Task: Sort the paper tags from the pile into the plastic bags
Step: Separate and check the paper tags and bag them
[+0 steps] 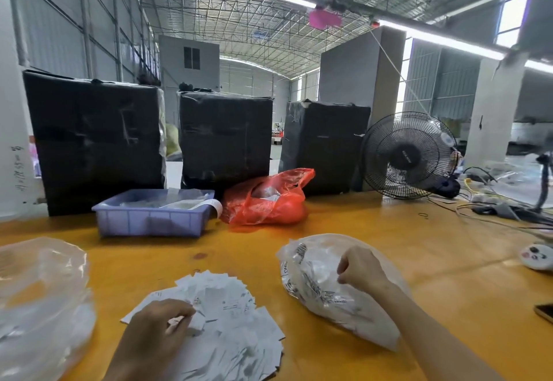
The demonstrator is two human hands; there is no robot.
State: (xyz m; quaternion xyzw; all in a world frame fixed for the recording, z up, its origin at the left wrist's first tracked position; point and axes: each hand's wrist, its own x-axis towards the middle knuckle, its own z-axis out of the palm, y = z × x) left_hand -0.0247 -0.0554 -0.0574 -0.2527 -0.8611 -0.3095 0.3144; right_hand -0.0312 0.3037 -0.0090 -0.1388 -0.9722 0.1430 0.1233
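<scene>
Premises: warehouse or factory hall. Evidence: high steel-truss roof (269, 15), corrugated metal walls (54, 30), strip lights (443, 40), black-wrapped cartons (95, 141) on an orange bench (374, 225), standing fan (408, 154).

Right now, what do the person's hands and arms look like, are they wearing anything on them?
Both are bare. The left hand and right hand show no gloves, and no rings, watch or bracelet can be seen. Each forearm runs uncovered down to the bottom edge of the picture, with no sleeve in view. No markings, tape or bandages are visible on either.
</scene>
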